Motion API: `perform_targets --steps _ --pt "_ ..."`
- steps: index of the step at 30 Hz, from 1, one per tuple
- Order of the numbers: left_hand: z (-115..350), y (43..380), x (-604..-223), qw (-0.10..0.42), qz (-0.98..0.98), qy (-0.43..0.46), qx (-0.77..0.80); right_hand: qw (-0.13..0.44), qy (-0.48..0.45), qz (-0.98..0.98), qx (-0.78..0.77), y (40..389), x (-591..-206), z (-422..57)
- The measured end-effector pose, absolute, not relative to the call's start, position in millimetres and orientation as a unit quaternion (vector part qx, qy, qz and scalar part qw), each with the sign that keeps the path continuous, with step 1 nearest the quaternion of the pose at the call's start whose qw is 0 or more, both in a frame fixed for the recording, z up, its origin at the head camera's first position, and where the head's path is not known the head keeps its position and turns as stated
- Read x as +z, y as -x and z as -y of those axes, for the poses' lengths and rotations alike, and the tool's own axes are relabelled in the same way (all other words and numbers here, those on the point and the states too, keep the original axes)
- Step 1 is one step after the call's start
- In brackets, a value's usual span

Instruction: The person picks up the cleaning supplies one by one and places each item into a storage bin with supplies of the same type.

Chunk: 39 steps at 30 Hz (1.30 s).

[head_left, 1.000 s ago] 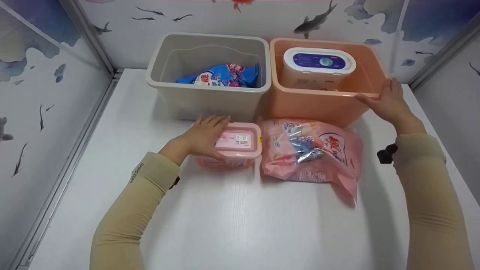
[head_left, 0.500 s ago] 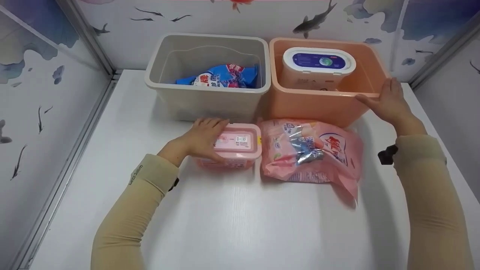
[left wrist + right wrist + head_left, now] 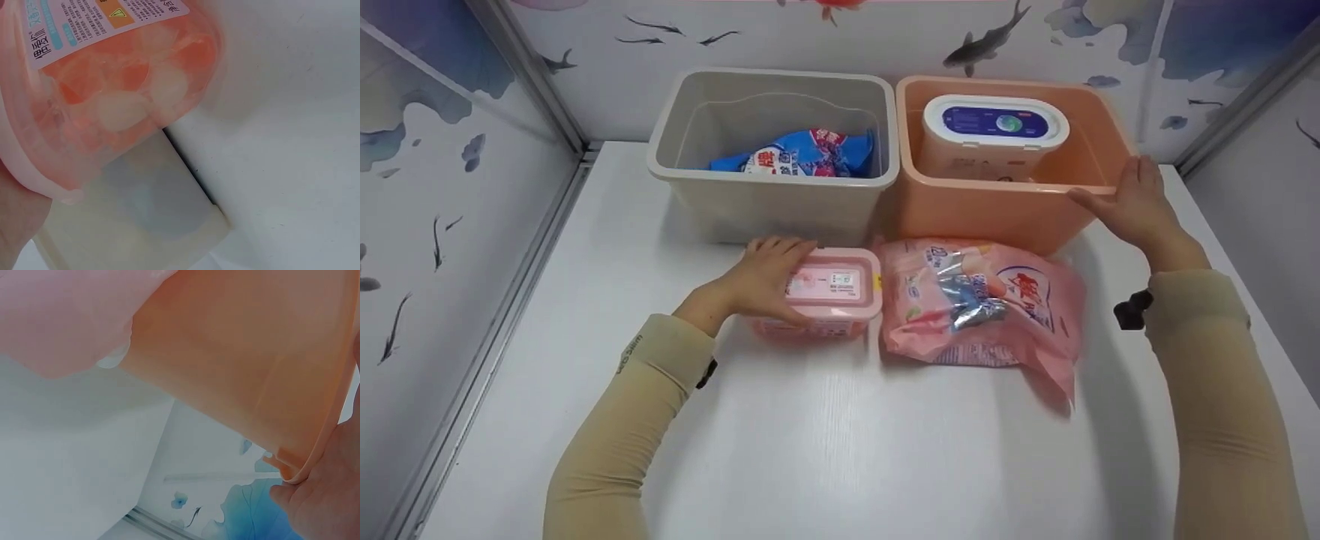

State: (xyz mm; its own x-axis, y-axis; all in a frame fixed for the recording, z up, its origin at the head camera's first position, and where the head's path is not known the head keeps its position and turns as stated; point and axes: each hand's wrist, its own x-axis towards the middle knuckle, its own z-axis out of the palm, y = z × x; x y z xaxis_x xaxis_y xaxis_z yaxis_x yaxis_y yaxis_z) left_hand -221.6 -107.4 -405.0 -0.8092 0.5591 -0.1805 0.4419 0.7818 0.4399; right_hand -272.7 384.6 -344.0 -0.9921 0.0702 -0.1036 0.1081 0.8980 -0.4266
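My left hand holds a pink plastic tub across its lid, fingers over the far edge and thumb along the near one. In the left wrist view the tub has clear walls, with orange and white pieces inside. My right hand rests on the near right corner of an orange bin, thumb along the front rim and fingers on the right side. The right wrist view has this hand against the rim. A pink printed bag lies between the tub and my right arm.
A grey bin stands left of the orange one, with a blue printed bag inside. A white-lidded box stands in the orange bin. Printed walls enclose the white table behind and at both sides.
My left fingers have drawn closer together and bent over the tub's far edge. The right hand keeps its place on the orange bin. The view has shifted slightly.
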Motion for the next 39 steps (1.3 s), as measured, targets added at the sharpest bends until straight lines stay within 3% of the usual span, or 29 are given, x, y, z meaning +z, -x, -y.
perform_targets --steps 39 --pt "97.9 220.5 -353.6 0.127 -0.939 -0.263 0.181 0.04 -0.029 -0.978 -0.203 273.4 -344.7 -386.4"
